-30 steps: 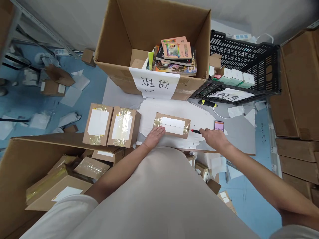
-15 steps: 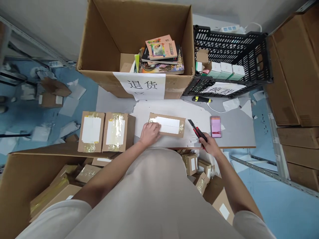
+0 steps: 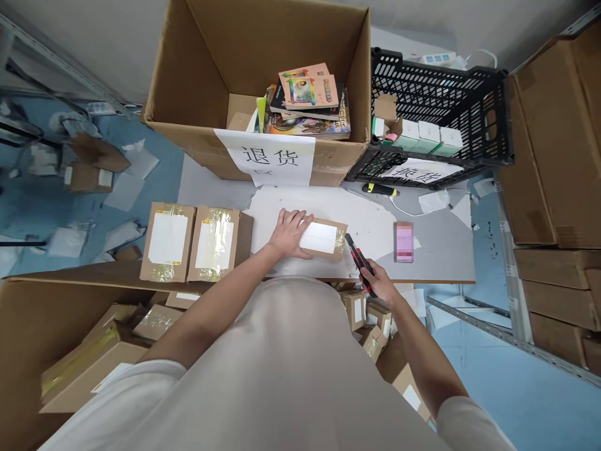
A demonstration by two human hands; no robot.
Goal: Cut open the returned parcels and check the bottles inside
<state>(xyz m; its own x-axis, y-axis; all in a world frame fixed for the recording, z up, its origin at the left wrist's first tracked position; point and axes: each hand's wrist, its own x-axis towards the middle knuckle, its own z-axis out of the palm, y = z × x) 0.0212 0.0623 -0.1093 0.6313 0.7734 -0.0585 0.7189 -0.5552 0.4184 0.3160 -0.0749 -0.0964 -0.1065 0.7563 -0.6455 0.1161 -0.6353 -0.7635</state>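
Observation:
A small taped cardboard box [image 3: 339,240] with a white label lies flat on the white-covered table. My left hand [image 3: 290,235] is spread across its left end, fingers over the far side and thumb at the near side, gripping it. A red and black utility knife [image 3: 359,262] is held in my right hand [image 3: 379,282], the fingers wrapped round its handle. Its blade is out, with the tip close by the box's right end; whether it touches cannot be told. To the left stand two taped cardboard boxes [image 3: 168,244] with white labels.
Behind the table's work area stand a large carton [image 3: 188,141] with books and a black crate [image 3: 436,94] with small boxes. A phone [image 3: 404,243] lies at the right, a yellow-black tool [image 3: 379,189] behind it. Several parcels fill a carton [image 3: 23,326] at lower left.
My left hand has spread and moved farther over the box's left end. My right hand has brought the knife leftward and nearer to me, its tip now by the box's right end.

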